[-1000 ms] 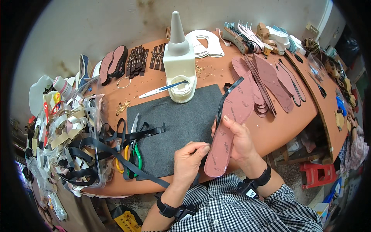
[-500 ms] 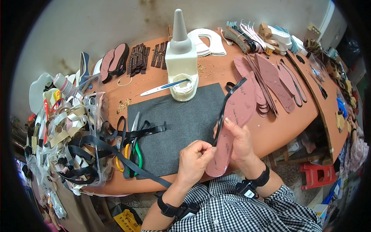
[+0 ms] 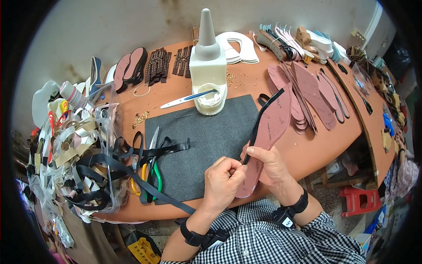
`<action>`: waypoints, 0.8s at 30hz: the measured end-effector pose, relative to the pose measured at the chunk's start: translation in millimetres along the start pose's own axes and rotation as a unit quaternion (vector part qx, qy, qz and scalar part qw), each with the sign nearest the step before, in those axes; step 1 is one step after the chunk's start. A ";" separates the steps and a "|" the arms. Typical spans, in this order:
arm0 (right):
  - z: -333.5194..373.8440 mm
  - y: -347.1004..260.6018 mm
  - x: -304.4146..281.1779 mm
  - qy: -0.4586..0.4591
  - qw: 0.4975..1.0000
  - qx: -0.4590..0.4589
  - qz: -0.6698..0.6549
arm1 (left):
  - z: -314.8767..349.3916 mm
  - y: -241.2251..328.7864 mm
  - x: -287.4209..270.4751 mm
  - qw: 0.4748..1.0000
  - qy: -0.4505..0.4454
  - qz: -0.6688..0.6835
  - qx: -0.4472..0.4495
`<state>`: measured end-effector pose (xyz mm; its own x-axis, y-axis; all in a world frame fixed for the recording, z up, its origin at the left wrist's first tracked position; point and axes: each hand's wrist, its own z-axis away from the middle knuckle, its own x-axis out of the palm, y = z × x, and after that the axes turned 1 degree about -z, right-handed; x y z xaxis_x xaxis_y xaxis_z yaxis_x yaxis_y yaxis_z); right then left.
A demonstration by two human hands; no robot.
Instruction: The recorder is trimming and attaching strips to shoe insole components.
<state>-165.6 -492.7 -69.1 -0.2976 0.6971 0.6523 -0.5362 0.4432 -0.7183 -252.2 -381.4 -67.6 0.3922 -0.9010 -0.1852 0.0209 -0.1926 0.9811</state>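
Note:
A reddish-pink insole (image 3: 274,119) is held tilted over the front edge of the table. My right hand (image 3: 273,167) is closed around its lower half, thumb on the face and fingers behind. Along the insole's left edge runs a narrow black strip (image 3: 255,127), curling into a loop near the top. My left hand (image 3: 223,178) pinches the lower part of this strip against the edge; its fingertips hide the strip's end. Left of the hands, scissors with green handles (image 3: 157,180) and a tool with yellow handles (image 3: 143,176) lie on a dark grey mat (image 3: 211,141).
Behind the mat stands a white glue pot (image 3: 206,110) with a brush (image 3: 180,102) across it. Pink insoles (image 3: 314,94) lie at the right. A clear bin of ribbons (image 3: 112,176) fills the left. Beyond are studded brown straps (image 3: 157,66). A red stool (image 3: 360,200) stands below.
The insole has shifted slightly rightward and down. My right thumb has moved left, toward the black strip. My left hand keeps its pinch, nearly in place.

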 end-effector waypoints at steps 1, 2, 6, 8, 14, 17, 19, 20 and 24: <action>0.0 0.3 0.0 0.005 1.000 -0.001 0.004 | 0.6 -1.4 0.4 1.000 0.001 0.007 -0.007; -0.1 0.6 -0.3 0.010 1.000 -0.002 0.007 | 1.3 -2.8 1.1 1.000 0.003 0.013 -0.014; -0.7 3.1 -1.0 0.036 0.999 -0.023 0.023 | -0.2 -3.7 -4.1 0.999 -0.029 -0.008 0.020; 0.8 1.5 2.1 0.037 0.999 -0.011 0.029 | -6.4 -8.5 -6.6 0.998 -0.005 -0.012 0.059; 3.0 6.8 6.5 0.044 0.999 -0.003 0.009 | -10.3 -2.2 -3.7 0.999 -0.040 -0.005 -0.017; 3.4 7.1 4.7 0.046 0.999 -0.006 0.019 | -9.5 -3.5 -3.8 0.997 -0.062 0.011 -0.052; 3.6 7.6 1.6 0.037 0.999 -0.006 0.030 | -10.0 -12.2 -3.1 0.997 -0.061 0.035 -0.041; 3.8 8.2 0.3 0.031 0.999 -0.006 0.033 | -11.1 -11.7 -3.4 0.996 -0.061 0.047 -0.034; 8.2 15.1 5.7 0.016 0.999 -0.013 0.035 | -31.5 2.3 -5.9 0.993 -0.006 0.116 -0.033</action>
<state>-181.9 -486.6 -74.3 -0.3087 0.7442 0.5923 -0.4942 0.4066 -0.7684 -225.4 -364.2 -62.5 0.3820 -0.9231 0.0450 -0.0087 0.0451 0.9989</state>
